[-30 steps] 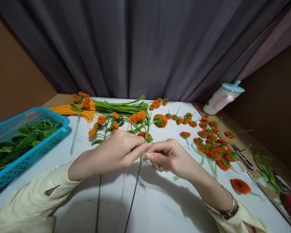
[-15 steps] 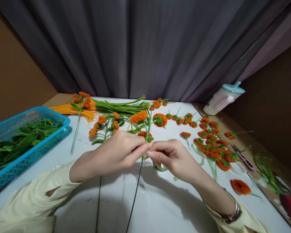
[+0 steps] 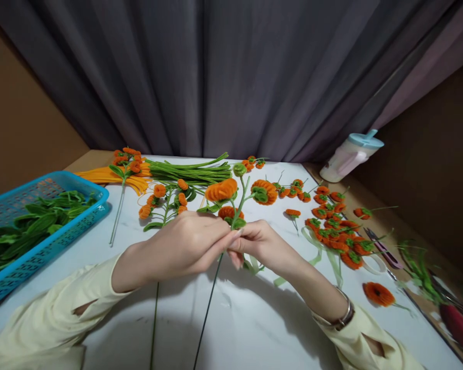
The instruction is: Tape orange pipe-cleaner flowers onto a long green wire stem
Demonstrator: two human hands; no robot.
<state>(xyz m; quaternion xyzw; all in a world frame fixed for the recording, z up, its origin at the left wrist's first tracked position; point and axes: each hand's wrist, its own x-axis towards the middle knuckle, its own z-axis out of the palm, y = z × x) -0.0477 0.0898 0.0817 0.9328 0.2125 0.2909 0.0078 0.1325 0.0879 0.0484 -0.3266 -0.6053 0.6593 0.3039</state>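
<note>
Together, our left hand (image 3: pixel 189 241) and right hand (image 3: pixel 262 244) pinch the orange flower spray (image 3: pixel 221 190) just under its blooms (image 3: pixel 265 191); it looks light, soft-headed and wiry, so the stem (image 3: pixel 208 308) suits gripping. Left of our grip, a blue basket (image 3: pixel 54 242) holds green leaves (image 3: pixel 40 222); beyond, rightward, stands a lidded cup (image 3: pixel 341 162), contents unclear.

Passage — open desk (image 3: pixel 266 329) surface, lower centre-right of frame, bounded leftward by a dark stem (image 3: pixel 207 318). Obstacles — blue basket (image 3: pixel 61 236), left edge; orange flower heads (image 3: pixel 338 246), right of centre; tumbler (image 3: pixel 347 160), upper right.
</note>
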